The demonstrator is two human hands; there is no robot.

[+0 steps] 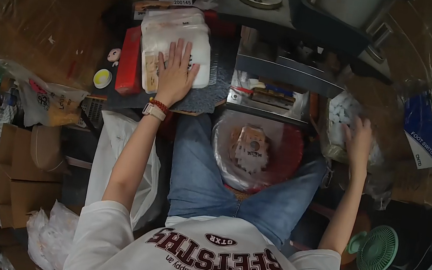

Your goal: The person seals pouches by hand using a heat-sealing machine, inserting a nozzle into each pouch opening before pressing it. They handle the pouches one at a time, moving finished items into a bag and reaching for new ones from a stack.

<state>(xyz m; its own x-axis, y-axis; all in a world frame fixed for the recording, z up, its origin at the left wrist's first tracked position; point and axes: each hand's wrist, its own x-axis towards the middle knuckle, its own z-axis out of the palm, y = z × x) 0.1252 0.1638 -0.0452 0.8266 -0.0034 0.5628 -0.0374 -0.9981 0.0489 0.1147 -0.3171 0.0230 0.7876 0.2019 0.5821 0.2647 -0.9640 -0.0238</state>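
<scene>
My left hand (177,75) lies flat with fingers spread on a stack of white plastic pouches (159,27) with printed labels, on the dark mat (215,87). My right hand (359,141) is at a carton lined with clear plastic, over small whitish translucent pieces (344,113). Its fingers are apart, and I see nothing between them. Between my thighs sits a round red basin (294,147) with clear plastic over its rim. Several printed pouches (252,149) lie in it.
Ahead stands a press machine (288,73) with a metal bed. Left of it are a red box (131,59), a small yellow-topped tub (102,78) and a pink figurine (114,55). At right are a blue-and-white foot switch box (423,131) and a green fan (377,251).
</scene>
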